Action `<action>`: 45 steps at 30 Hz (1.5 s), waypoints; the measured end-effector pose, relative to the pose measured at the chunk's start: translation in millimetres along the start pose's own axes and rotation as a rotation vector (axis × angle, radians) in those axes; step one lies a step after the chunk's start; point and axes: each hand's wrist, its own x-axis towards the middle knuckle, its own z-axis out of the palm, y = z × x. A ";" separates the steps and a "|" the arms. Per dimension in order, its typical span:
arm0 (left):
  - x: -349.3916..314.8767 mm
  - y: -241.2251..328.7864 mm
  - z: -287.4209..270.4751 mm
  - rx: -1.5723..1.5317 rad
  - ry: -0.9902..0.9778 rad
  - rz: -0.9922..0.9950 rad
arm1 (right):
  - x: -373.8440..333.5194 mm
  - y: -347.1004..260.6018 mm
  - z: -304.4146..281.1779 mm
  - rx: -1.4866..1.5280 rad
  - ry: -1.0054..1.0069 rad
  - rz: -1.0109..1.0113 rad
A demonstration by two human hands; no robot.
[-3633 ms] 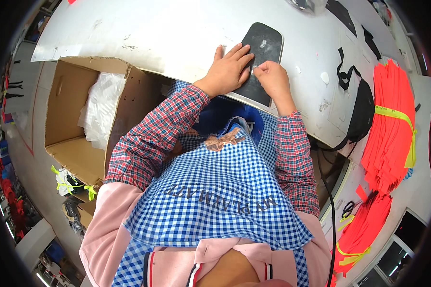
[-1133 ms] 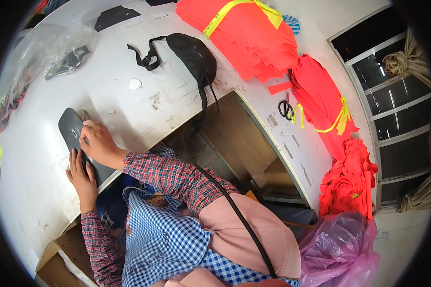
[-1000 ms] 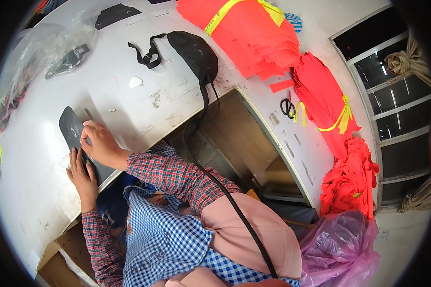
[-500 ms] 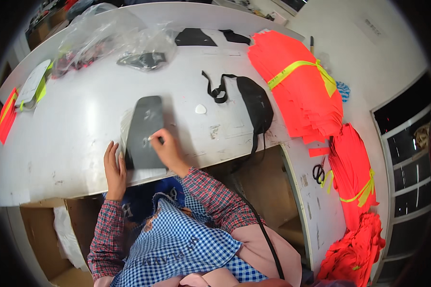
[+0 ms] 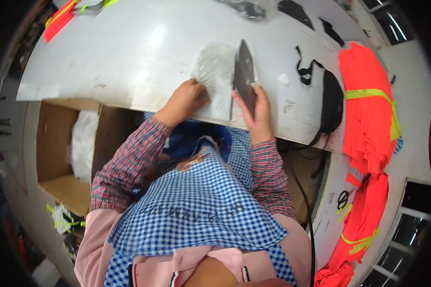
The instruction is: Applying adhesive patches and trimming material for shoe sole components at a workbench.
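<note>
A dark grey flat panel (image 5: 244, 71) with pale marks stands tilted on edge over the white table. My right hand (image 5: 259, 112) grips its lower end between thumb and fingers; a small white spot shows at a fingertip, too small to name. Beside the panel lies a pale, see-through piece (image 5: 216, 79) with streaks, flat near the table's front edge. My left hand (image 5: 183, 101) rests at the left side of that piece, fingers curled in and partly blurred. What they pinch, if anything, is hidden.
A black piece with a strap (image 5: 331, 100) and a small white disc (image 5: 284, 79) lie to the right on the table (image 5: 129, 62). Bundled orange fabric (image 5: 366, 119) is stacked farther right, near scissors (image 5: 343, 199). A cardboard box (image 5: 57, 143) stands below the table at left.
My view has shifted. The grey panel, flat before under my right hand's small white thing, is now lifted on edge in that hand. My left hand has moved onto the pale piece's side.
</note>
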 end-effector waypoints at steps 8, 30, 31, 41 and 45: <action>18.7 -14.1 3.8 -0.005 0.015 -0.054 | -39.3 -2.5 10.9 0.302 -0.166 0.201; 7.5 -3.2 -11.9 -0.057 -0.057 0.022 | -46.7 43.0 7.3 0.120 -0.008 0.100; 0.3 3.3 -12.0 0.004 -0.049 0.072 | -45.4 45.5 6.4 0.015 0.022 0.047; -3.4 15.4 -22.0 0.287 0.065 -0.075 | -48.8 39.8 19.3 0.088 -0.076 0.051; -13.8 -12.0 -82.2 -0.322 0.266 -0.373 | -52.5 40.0 20.8 -0.021 -0.103 -0.007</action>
